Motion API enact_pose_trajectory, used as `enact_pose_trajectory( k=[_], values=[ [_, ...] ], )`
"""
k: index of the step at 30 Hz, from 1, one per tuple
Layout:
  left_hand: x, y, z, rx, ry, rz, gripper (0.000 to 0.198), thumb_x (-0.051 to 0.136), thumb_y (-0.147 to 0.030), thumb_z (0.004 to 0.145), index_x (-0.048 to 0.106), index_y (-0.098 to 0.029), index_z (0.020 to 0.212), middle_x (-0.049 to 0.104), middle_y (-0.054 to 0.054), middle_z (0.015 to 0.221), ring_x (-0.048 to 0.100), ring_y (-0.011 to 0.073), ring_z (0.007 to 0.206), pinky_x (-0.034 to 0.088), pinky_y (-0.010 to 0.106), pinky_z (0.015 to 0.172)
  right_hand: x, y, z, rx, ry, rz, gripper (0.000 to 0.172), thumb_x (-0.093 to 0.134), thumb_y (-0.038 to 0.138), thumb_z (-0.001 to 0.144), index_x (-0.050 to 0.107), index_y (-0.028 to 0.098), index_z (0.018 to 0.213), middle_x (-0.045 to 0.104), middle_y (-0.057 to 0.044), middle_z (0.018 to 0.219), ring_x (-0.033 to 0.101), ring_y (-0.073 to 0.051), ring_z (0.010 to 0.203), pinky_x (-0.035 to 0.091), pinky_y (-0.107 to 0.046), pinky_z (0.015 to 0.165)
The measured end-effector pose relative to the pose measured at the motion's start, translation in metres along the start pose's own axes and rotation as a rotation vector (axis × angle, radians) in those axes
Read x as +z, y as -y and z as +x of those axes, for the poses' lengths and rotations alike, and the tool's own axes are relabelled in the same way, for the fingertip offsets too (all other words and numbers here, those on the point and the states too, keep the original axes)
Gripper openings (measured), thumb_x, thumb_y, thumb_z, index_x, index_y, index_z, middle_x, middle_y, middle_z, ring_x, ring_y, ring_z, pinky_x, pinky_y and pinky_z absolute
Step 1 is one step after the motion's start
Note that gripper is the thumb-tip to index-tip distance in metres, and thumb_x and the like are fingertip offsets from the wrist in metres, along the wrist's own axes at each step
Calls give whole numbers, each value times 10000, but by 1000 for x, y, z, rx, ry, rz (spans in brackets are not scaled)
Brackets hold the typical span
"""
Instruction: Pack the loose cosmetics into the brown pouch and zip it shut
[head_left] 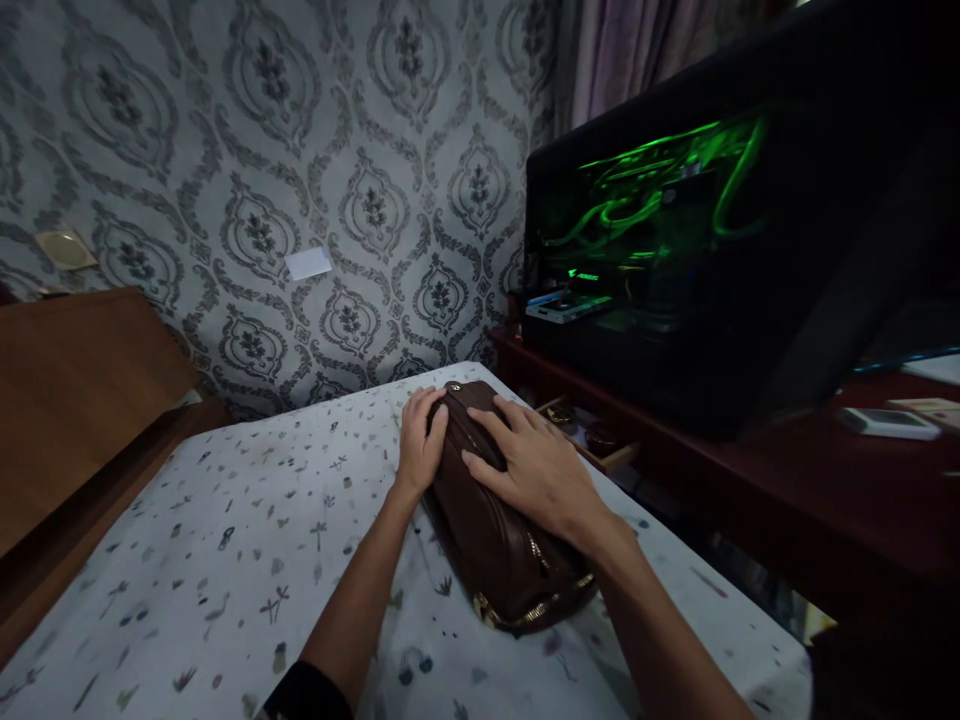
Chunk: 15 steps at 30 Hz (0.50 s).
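Observation:
A dark brown leather-like handbag (480,540) with gold-coloured zips and trim lies lengthwise on a white surface covered by a printed sheet (255,560). Along its far left side rests my left hand (421,440), fingers stretched forward and the thumb at the bag's upper edge. My right hand (536,465) lies over the top and right side, with its fingers spread on the brown material. Both hands touch the bag without closing round it. The bag's right side is partly hidden under my right hand and forearm.
At the right, a large black computer case (645,280) glowing green inside stands on a dark red desk (810,500). Below it, an open drawer (619,458) holds small items. A wooden headboard-like panel (82,390) borders the left, and a patterned wall (337,180) closes the back.

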<state>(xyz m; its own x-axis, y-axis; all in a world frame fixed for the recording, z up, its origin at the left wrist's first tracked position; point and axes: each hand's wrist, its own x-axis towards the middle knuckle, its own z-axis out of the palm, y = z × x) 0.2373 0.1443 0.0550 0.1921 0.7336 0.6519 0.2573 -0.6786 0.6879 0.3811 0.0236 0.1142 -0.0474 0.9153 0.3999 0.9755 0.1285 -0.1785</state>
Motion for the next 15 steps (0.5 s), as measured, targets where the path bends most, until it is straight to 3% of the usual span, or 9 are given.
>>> enact_pose_trajectory(
  k=[3,7,11,15],
  values=[
    [1,-2,-1,-16,-4,-36,380,474,-453,1003,673,-215,1223,645,99,1378,465,238,1424,245,448,1283,-2,0,2,-21,52,20,565,556,523,984,574,251,1479,421,-172,1618,434,-389,1470,430,-566,1152],
    [-4,7,7,-129,-27,-90,373,469,-477,1004,664,-229,1204,645,80,1378,515,216,1375,318,392,1239,-3,0,4,-11,83,26,563,585,524,972,584,274,1477,429,-143,1620,392,-373,1504,397,-552,1189],
    [-16,35,22,-450,-50,-90,479,408,-565,1009,652,-180,1156,675,124,1299,585,253,1282,479,398,1073,-3,1,5,7,91,22,572,587,518,971,571,281,1492,435,-143,1617,389,-372,1507,410,-554,1182],
    [-25,57,37,-774,164,-102,510,470,-599,983,702,-146,1002,759,123,1028,701,268,1018,565,389,848,-1,0,4,10,74,30,562,577,522,972,581,287,1482,434,-140,1617,394,-375,1503,434,-571,1159]
  ],
)
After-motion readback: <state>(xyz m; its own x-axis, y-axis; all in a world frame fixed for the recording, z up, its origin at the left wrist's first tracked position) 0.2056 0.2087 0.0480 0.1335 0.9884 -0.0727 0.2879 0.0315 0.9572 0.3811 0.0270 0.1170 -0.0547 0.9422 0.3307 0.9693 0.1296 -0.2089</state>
